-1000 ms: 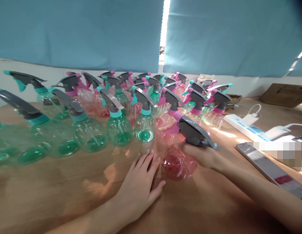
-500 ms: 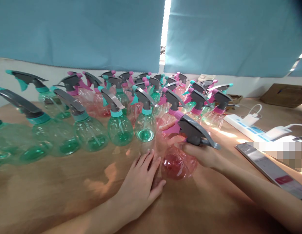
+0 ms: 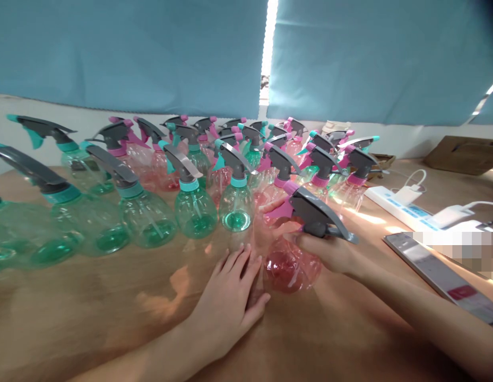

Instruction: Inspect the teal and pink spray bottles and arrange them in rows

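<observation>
My right hand [image 3: 329, 252] is wrapped round the neck of a pink spray bottle [image 3: 292, 268], below its grey trigger head with pink nozzle. The bottle stands on the table, nozzle toward the upper left, and part of its neck is hidden by the fingers. Just left of it, my left hand [image 3: 234, 297] lies flat on the tabletop [image 3: 150, 329], fingers spread and holding nothing. A green spray bottle [image 3: 236, 209] with a turquoise collar stands beyond my left fingertips. Another green spray bottle [image 3: 196, 212] is beside that one.
Several green and pink spray bottles crowd the back and left of the table. On the right lie a white power strip [image 3: 401, 207] with plugs and a phone [image 3: 437, 276]. Flat cardboard [image 3: 463, 154] rests at the far right, below blue blinds [image 3: 130, 53].
</observation>
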`<state>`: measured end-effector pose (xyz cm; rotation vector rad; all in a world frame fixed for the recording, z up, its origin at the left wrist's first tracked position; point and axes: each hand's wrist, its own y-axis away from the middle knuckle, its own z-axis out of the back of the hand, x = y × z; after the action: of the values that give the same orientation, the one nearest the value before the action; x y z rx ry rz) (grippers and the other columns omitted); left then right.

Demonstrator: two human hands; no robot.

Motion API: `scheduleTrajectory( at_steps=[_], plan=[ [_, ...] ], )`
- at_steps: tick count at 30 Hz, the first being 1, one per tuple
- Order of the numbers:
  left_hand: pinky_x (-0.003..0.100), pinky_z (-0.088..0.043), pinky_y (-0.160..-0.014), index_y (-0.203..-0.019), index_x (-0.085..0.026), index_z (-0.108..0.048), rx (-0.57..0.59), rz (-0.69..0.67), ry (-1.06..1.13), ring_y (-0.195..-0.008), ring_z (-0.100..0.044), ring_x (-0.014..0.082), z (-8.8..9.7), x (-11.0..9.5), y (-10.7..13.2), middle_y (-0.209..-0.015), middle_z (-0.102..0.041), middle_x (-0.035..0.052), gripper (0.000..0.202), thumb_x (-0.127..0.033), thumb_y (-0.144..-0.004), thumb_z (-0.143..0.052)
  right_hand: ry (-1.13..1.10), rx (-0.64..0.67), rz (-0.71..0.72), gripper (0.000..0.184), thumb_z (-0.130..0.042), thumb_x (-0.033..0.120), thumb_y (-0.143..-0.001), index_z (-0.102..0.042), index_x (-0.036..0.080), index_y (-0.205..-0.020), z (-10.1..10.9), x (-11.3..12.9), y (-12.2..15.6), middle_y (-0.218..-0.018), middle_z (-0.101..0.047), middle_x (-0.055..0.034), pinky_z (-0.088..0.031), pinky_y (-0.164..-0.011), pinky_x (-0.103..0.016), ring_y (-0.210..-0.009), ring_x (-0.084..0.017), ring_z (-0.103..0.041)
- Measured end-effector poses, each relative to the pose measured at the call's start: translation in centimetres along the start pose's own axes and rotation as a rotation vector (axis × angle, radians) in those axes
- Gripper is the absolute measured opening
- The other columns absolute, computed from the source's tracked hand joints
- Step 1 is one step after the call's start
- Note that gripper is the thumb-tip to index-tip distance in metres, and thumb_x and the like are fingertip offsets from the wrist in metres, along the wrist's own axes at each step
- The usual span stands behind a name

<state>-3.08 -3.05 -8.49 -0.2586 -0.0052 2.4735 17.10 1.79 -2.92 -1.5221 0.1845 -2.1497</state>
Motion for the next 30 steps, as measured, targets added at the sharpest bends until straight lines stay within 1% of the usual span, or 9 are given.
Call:
scheduleTrajectory(
  at_steps=[6, 12, 14, 17, 21, 25, 27, 30],
  plan=[
    [0.053, -0.035, -0.107, -0.139, -0.012, -0.044, -0.043, -0.014, 0.009, -0.134, -0.039, 0.0336, -0.23, 0.18, 0.09, -0.145, -0.045, 0.0173, 0.055, -0.036, -0.091, -0.056, 0.027, -0.01, -0.024, 0.014, -0.055, 0.016, -0.069, -0.046, 0.025, -0.061, -0.01, 0.33, -0.01, -0.051, -0.041, 0.0039, -0.05, -0.056, -0.032, -0.06, -0.019, -0.055],
    [0.054, -0.035, -0.108, -0.139, -0.01, -0.045, -0.028, -0.015, 0.002, -0.135, -0.039, 0.0348, -0.33, 0.18, 0.14, -0.145, -0.044, 0.0185, 0.056, -0.036, -0.091, -0.057, 0.021, -0.016, -0.016, 0.016, -0.053, 0.015, -0.068, -0.044, 0.024, -0.059, 0.06, 0.37, 0.0, -0.052, -0.039, 0.0044, -0.049, -0.054, -0.03, -0.056, -0.016, -0.052],
    [0.054, -0.035, -0.108, -0.139, -0.01, -0.046, -0.023, -0.013, -0.002, -0.135, -0.039, 0.0347, -0.28, 0.12, 0.17, -0.146, -0.044, 0.0185, 0.056, -0.036, -0.091, -0.057, 0.014, -0.008, -0.011, 0.014, -0.053, 0.016, -0.069, -0.046, 0.024, -0.06, 0.07, 0.22, 0.01, -0.053, -0.042, 0.0042, -0.048, -0.053, -0.029, -0.055, -0.015, -0.052],
    [0.054, -0.035, -0.108, -0.139, -0.01, -0.046, -0.013, -0.007, -0.009, -0.135, -0.039, 0.0339, -0.19, 0.03, 0.17, -0.146, -0.044, 0.0184, 0.056, -0.036, -0.091, -0.057, -0.006, 0.005, 0.011, 0.008, -0.052, 0.016, -0.069, -0.053, 0.023, -0.066, 0.06, -0.01, 0.01, -0.059, -0.05, 0.0034, -0.048, -0.053, -0.027, -0.057, -0.014, -0.053],
    [0.053, -0.035, -0.109, -0.14, -0.012, -0.045, -0.005, 0.001, -0.017, -0.136, -0.038, 0.0332, -0.14, 0.02, 0.05, -0.147, -0.043, 0.0177, 0.056, -0.035, -0.091, -0.057, -0.013, -0.001, 0.006, 0.011, -0.053, 0.015, -0.068, -0.049, 0.022, -0.062, 0.1, -0.05, -0.04, -0.056, -0.047, 0.0038, -0.047, -0.053, -0.027, -0.057, -0.014, -0.052],
    [0.053, -0.035, -0.108, -0.141, -0.011, -0.044, 0.002, 0.0, -0.02, -0.136, -0.037, 0.0333, -0.21, 0.05, -0.01, -0.147, -0.042, 0.0178, 0.057, -0.036, -0.091, -0.056, -0.019, 0.018, -0.014, 0.008, -0.052, 0.016, -0.069, -0.051, 0.022, -0.064, 0.14, -0.2, 0.02, -0.061, -0.049, 0.0028, -0.045, -0.054, -0.027, -0.058, -0.014, -0.05],
    [0.053, -0.035, -0.109, -0.141, -0.011, -0.044, 0.0, -0.001, -0.022, -0.136, -0.037, 0.0332, -0.23, 0.04, 0.0, -0.147, -0.042, 0.0177, 0.057, -0.037, -0.091, -0.056, -0.005, 0.024, -0.051, 0.008, -0.051, 0.018, -0.069, -0.047, 0.022, -0.062, 0.17, -0.37, 0.14, -0.061, -0.047, 0.0033, -0.042, -0.05, -0.026, -0.054, -0.012, -0.045],
    [0.053, -0.035, -0.109, -0.141, -0.011, -0.044, -0.001, -0.005, -0.027, -0.136, -0.037, 0.0335, -0.24, 0.02, 0.05, -0.147, -0.042, 0.018, 0.058, -0.038, -0.092, -0.056, 0.053, 0.03, -0.169, 0.02, -0.05, 0.02, -0.067, -0.033, 0.022, -0.056, 0.19, -0.38, 0.31, -0.054, -0.032, 0.0057, -0.027, -0.041, -0.023, -0.047, -0.008, -0.03]
  ],
)
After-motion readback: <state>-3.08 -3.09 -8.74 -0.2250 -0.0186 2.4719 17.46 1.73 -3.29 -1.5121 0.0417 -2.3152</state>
